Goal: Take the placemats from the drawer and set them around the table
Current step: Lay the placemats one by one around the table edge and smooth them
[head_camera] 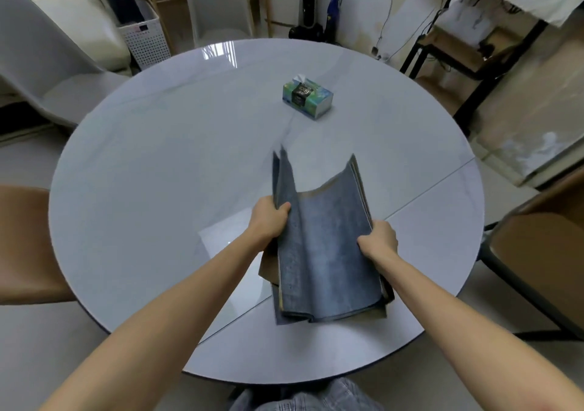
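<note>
A stack of blue-grey placemats (325, 252) with tan undersides hangs bent in a trough over the near half of the round pale table (151, 173). My left hand (268, 221) grips the stack's left edge, thumb on top. My right hand (379, 240) clamps the right edge. The far corners of the placemats stick up and the near end droops toward the tabletop. How many placemats are in the stack is hard to tell. The drawer is out of view.
A tissue box (308, 96) stands on the far side of the table. Brown chairs sit at the left (25, 243) and right (537, 252). A grey chair (41, 63) and a white perforated basket (147, 44) stand beyond the far left rim.
</note>
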The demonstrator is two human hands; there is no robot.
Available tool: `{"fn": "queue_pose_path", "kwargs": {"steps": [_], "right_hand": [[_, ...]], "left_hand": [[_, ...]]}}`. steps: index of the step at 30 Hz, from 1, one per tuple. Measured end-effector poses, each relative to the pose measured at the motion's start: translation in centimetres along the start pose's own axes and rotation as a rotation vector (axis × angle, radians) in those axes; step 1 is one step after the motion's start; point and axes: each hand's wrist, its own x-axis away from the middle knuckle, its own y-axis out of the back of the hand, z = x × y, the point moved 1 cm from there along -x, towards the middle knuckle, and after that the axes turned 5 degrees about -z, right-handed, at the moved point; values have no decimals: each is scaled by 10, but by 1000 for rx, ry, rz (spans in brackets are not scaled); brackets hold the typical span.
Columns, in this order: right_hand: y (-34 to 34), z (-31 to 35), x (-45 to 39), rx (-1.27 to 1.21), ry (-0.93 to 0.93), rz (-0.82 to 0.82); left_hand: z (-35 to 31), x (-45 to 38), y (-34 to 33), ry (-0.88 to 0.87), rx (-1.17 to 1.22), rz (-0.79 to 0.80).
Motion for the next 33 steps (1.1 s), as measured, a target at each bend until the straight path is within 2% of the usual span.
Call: {"fn": "queue_pose_path", "kwargs": {"steps": [3,5,9,12,21,24,27,29,31,33], "right_hand": [[1,33,1,70,177,-56],[-5,54,-3,80,238,-26],[-20,73,-18,73,232,14],[-23,53,-35,95,183,-49],[-31,29,-56,30,284,-170],[-38,24,-54,164,250,-144],[-45,15,-48,385,353,-54],[-53,3,-45,433,484,67],[-62,-9,-40,484,597,276],[-68,-22,-34,657,727,444]], "left_hand": [[23,-10,23,116,16,-169],[37,-18,37,183,-12,-225],[55,-34,65,247,-75,-280],[71,-37,75,241,-129,-309],[89,-51,72,86,-201,-381],[87,-52,59,49,-314,-407],[97,-42,43,111,-671,-305],[111,-35,33,29,-843,-154],[127,-25,22,-97,-897,41],[145,-12,11,-191,-976,216]]}}
